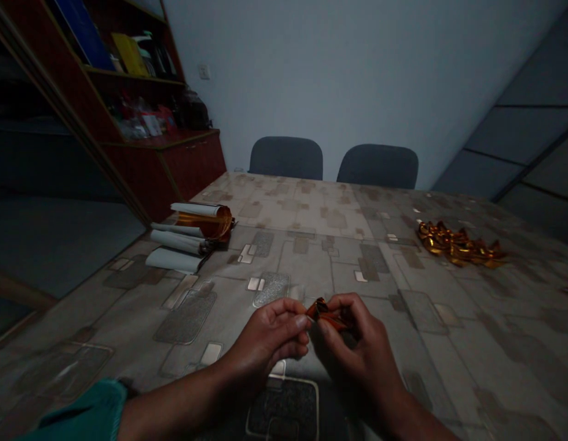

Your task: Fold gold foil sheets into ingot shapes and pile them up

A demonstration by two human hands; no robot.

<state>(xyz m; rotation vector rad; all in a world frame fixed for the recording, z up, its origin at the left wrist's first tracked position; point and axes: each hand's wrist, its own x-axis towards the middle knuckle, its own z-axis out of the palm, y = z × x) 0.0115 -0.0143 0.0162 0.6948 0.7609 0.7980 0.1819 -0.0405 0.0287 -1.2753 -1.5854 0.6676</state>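
My left hand (272, 334) and my right hand (357, 343) meet low over the table (311, 245), both pinching a small folded piece of shiny orange-gold foil (327, 313). Fingers of each hand are curled closed on it. The foil piece is partly hidden by my fingertips. A pile of similar folded gold foil pieces (458, 244) lies on the table to the far right. Rolled foil sheets, white outside and gold inside (192, 236), lie at the far left of the table.
Two dark chairs (286, 157) (378, 165) stand at the table's far edge against a pale wall. A red-brown shelf cabinet (141, 110) with books and clutter stands at the left. The tablecloth has a patterned glossy surface.
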